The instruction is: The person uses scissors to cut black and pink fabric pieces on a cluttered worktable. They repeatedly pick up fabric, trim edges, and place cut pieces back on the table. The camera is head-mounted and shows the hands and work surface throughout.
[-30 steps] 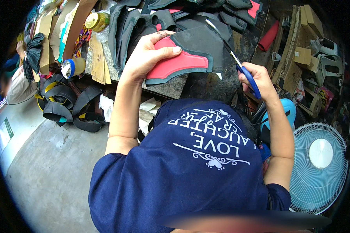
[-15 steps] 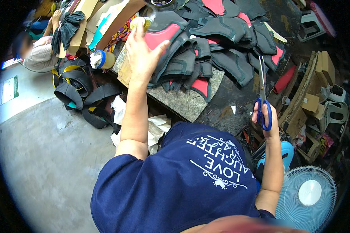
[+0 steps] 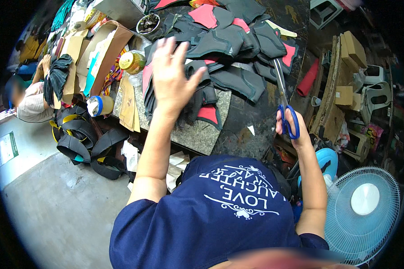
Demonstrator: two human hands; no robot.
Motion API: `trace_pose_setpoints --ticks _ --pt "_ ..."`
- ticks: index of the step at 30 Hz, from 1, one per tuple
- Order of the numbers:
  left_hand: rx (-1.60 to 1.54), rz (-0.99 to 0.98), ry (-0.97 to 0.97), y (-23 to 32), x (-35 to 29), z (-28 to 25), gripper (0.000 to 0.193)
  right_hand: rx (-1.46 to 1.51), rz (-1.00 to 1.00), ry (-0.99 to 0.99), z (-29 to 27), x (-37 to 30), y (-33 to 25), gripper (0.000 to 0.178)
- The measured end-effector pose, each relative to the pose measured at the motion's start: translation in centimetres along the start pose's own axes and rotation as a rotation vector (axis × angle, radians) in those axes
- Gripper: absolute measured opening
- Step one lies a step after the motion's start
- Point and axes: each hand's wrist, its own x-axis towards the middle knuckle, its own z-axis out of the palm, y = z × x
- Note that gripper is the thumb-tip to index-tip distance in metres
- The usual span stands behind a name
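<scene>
My left hand (image 3: 173,83) is open, fingers spread, above a pile of dark grey shoe-upper-like fabric pieces (image 3: 217,42) with pink-red patches. It seems to hold nothing; whether its fingertips touch the pieces I cannot tell. Part of the pile is hidden behind this hand. In my right hand (image 3: 300,131) is a pair of scissors (image 3: 281,87) with blue handles, its blades pointing away from me toward the pile's right edge. The blades look nearly closed. Left of my left hand stands a jar (image 3: 132,62) with yellowish contents.
A stone slab (image 3: 195,136) lies under the pile's near side on the dark table (image 3: 238,134). To the left are a blue-rimmed jar (image 3: 100,106), a cardboard box (image 3: 114,45) and black straps (image 3: 76,145). A fan (image 3: 363,210) stands at right. Another person (image 3: 33,101) works at far left.
My left hand has moved from beside the yellowish jar to the right, over the pile, and its fingers have spread. The view has shifted. My right hand still holds the scissors.
</scene>
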Motion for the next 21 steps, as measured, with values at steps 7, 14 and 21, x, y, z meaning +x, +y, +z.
trace_pose_setpoints --ticks 7,14,21 --pt "0.046 -0.053 -0.228 4.7 4.4 9.3 0.084 -0.040 -0.033 -0.092 0.9 2.1 -1.3 0.038" --pt "-0.191 -0.224 -0.179 3.6 3.8 11.4 0.037 -0.177 0.054 -0.183 0.8 8.5 -3.7 0.052" --pt "-0.285 -0.159 -0.098 3.3 3.0 11.3 0.040 -0.292 0.138 -0.100 3.1 13.9 -5.0 0.051"
